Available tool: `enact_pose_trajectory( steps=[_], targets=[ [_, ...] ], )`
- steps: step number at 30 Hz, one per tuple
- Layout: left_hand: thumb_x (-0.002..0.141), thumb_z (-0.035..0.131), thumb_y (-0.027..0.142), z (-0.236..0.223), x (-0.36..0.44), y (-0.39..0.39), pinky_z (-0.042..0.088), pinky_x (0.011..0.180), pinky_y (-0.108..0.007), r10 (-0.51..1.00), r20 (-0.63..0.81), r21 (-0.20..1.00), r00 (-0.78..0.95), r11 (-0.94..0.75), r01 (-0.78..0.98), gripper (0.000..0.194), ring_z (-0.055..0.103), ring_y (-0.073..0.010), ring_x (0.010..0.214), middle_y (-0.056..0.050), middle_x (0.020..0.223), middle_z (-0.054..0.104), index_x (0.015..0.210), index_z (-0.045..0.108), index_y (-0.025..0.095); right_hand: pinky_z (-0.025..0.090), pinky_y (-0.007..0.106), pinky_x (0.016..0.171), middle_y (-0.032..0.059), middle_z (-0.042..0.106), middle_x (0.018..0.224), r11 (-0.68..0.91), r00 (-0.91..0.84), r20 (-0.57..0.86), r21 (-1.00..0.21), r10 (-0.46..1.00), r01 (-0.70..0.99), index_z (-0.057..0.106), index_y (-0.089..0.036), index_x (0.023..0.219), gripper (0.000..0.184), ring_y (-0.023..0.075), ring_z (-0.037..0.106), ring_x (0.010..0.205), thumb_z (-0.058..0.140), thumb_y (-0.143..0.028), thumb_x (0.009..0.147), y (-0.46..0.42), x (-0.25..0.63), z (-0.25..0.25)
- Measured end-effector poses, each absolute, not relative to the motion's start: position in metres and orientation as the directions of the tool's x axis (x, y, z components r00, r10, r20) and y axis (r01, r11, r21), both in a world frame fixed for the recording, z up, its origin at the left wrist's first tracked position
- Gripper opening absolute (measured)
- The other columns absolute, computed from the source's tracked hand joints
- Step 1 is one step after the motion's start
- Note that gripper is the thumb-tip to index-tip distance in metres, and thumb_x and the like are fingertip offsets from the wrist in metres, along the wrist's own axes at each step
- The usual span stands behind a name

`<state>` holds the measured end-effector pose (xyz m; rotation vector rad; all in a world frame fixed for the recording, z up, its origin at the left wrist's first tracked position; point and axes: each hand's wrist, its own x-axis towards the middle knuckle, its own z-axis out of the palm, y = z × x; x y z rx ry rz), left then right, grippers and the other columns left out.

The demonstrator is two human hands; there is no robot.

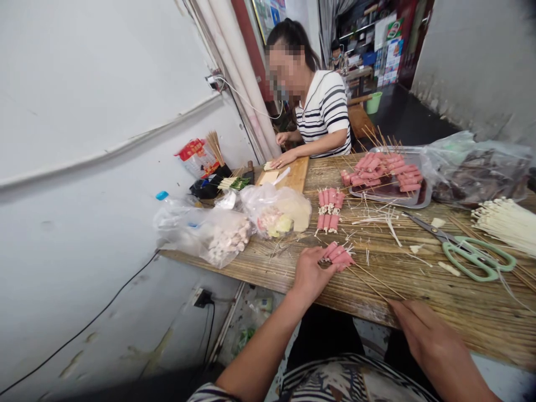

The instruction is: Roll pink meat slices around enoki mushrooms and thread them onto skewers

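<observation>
My left hand [310, 274] is closed around the near side of a few pink meat rolls [338, 255], with white enoki tips sticking out of their ends. Two thin bamboo skewers [372, 280] run from these rolls toward my right hand [433, 334], whose fingers pinch the skewers' far ends at the table edge. Just beyond my left hand lie finished skewered rolls [330, 211] in two rows. Loose enoki strands [389, 223] are scattered to their right. Green-handled scissors [473, 254] rest with their blades open, and a bundle of enoki mushrooms [505, 226] sits at the right.
A metal tray [426, 195] of skewered rolls stands at the back, beside a plastic bag [481, 167] of dark contents. Clear bags of food [228, 237] crowd the left. Across the wooden table [422, 290], a co-worker [324, 111] works at a cutting board [299, 176].
</observation>
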<state>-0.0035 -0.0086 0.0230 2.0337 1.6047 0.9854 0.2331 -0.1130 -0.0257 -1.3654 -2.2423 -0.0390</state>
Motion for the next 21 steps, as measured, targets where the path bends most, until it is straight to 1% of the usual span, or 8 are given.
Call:
enact_pose_trajectory(
  steps=[4, 6, 8, 11, 13, 15, 19, 21],
  targets=[
    [0.066, 0.081, 0.026, 0.024, -0.003, -0.009, 0.05, 0.075, -0.029, 0.953, 0.286, 0.658, 0.099, -0.27, 0.703, 0.032, 0.062, -0.0177, 0.077, -0.003, 0.083, 0.072, 0.097, 0.074, 0.019, 0.052, 0.029, 0.075, 0.0089, 0.061, 0.095, 0.491, -0.352, 0.447, -0.245, 0.822, 0.836, 0.057, -0.014, 0.115, 0.031, 0.017, 0.06, 0.086, 0.035, -0.018, 0.094, -0.11, 0.232, -0.026],
    [0.066, 0.081, 0.024, 0.025, -0.003, -0.009, 0.05, 0.076, -0.03, 0.954, 0.282, 0.657, 0.1, -0.268, 0.704, 0.035, 0.063, -0.0183, 0.078, -0.004, 0.085, 0.073, 0.1, 0.074, 0.018, 0.052, 0.028, 0.074, 0.0081, 0.062, 0.094, 0.498, -0.359, 0.445, -0.246, 0.82, 0.831, 0.057, -0.014, 0.115, 0.031, 0.0165, 0.06, 0.084, 0.035, -0.017, 0.093, -0.108, 0.232, -0.025],
    [0.066, 0.081, 0.022, 0.025, -0.003, -0.009, 0.051, 0.079, -0.032, 0.951, 0.288, 0.652, 0.113, -0.281, 0.704, 0.041, 0.063, -0.0184, 0.08, -0.004, 0.088, 0.073, 0.106, 0.072, 0.019, 0.052, 0.027, 0.074, 0.0077, 0.062, 0.094, 0.526, -0.389, 0.46, -0.219, 0.798, 0.822, 0.057, -0.015, 0.115, 0.031, 0.0162, 0.061, 0.085, 0.036, -0.016, 0.093, -0.106, 0.233, -0.025],
    [0.067, 0.08, 0.021, 0.022, -0.004, -0.008, 0.051, 0.082, -0.032, 0.943, 0.307, 0.648, 0.131, -0.308, 0.696, 0.047, 0.064, -0.0179, 0.082, -0.004, 0.093, 0.073, 0.112, 0.069, 0.022, 0.052, 0.028, 0.08, 0.0088, 0.062, 0.1, 0.552, -0.425, 0.48, -0.156, 0.767, 0.819, 0.056, -0.014, 0.117, 0.032, 0.0169, 0.061, 0.091, 0.036, -0.016, 0.092, -0.104, 0.235, -0.025],
    [0.066, 0.08, 0.02, 0.02, -0.005, -0.008, 0.051, 0.082, -0.032, 0.939, 0.323, 0.653, 0.118, -0.311, 0.69, 0.047, 0.063, -0.0179, 0.084, -0.004, 0.095, 0.073, 0.112, 0.069, 0.022, 0.052, 0.029, 0.082, 0.0093, 0.062, 0.103, 0.557, -0.442, 0.48, -0.125, 0.758, 0.821, 0.056, -0.014, 0.118, 0.032, 0.0177, 0.061, 0.093, 0.037, -0.017, 0.093, -0.102, 0.237, -0.027],
    [0.064, 0.082, 0.02, 0.018, -0.004, -0.007, 0.051, 0.082, -0.032, 0.94, 0.329, 0.66, 0.094, -0.3, 0.689, 0.048, 0.063, -0.0183, 0.085, -0.004, 0.094, 0.072, 0.111, 0.07, 0.023, 0.052, 0.029, 0.081, 0.0095, 0.063, 0.102, 0.559, -0.449, 0.483, -0.105, 0.751, 0.822, 0.056, -0.015, 0.118, 0.032, 0.0181, 0.061, 0.093, 0.036, -0.019, 0.093, -0.1, 0.239, -0.03],
    [0.063, 0.083, 0.024, 0.018, -0.004, -0.006, 0.052, 0.078, -0.032, 0.959, 0.279, 0.692, 0.051, -0.238, 0.682, 0.046, 0.062, -0.0176, 0.082, -0.003, 0.089, 0.071, 0.108, 0.072, 0.025, 0.053, 0.029, 0.08, 0.0089, 0.064, 0.101, 0.591, -0.482, 0.51, -0.067, 0.712, 0.804, 0.058, -0.016, 0.117, 0.032, 0.0184, 0.062, 0.092, 0.036, -0.021, 0.094, -0.093, 0.244, -0.041],
    [0.063, 0.083, 0.024, 0.019, -0.004, -0.006, 0.052, 0.078, -0.032, 0.961, 0.274, 0.709, 0.048, -0.235, 0.665, 0.048, 0.062, -0.0174, 0.081, -0.002, 0.089, 0.071, 0.109, 0.071, 0.025, 0.054, 0.029, 0.08, 0.0087, 0.065, 0.102, 0.604, -0.492, 0.512, -0.068, 0.704, 0.794, 0.058, -0.017, 0.118, 0.033, 0.0187, 0.062, 0.092, 0.037, -0.023, 0.093, -0.091, 0.246, -0.045]
  ],
)
